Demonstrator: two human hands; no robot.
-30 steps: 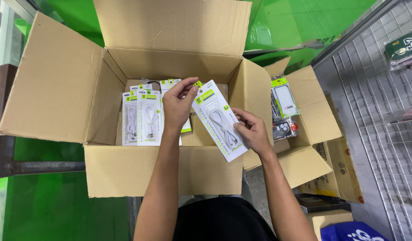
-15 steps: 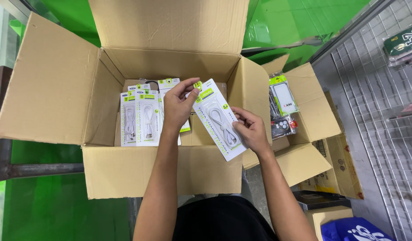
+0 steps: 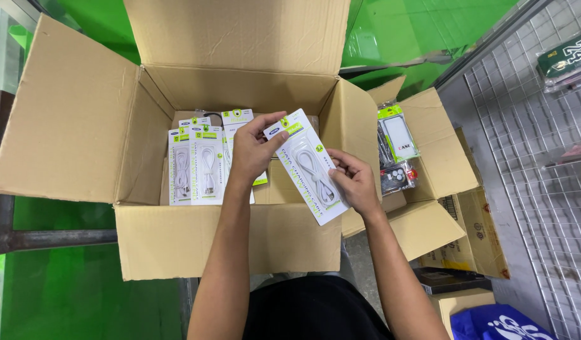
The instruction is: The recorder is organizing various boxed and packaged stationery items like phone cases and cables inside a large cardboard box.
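nothing much shifted since the earlier frame; both hands hold as before. left hand (image 3: 252,151) pinches the top of a white cable pack (image 3: 306,167), right hand (image 3: 353,182) grips its lower edge, tilted above the open cardboard box (image 3: 70,126). several matching packs (image 3: 196,165) stand inside; box floor partly bare.

Beside the big carton we see a smaller open cardboard box (image 3: 441,151) holding a phone case pack (image 3: 398,135) with a green top edge and darker packets (image 3: 397,177) under it. To our right a white wire grid panel (image 3: 529,189) stands upright, with a blue bag (image 3: 498,322) at its foot. Behind everything we see a bright green wall (image 3: 422,28).
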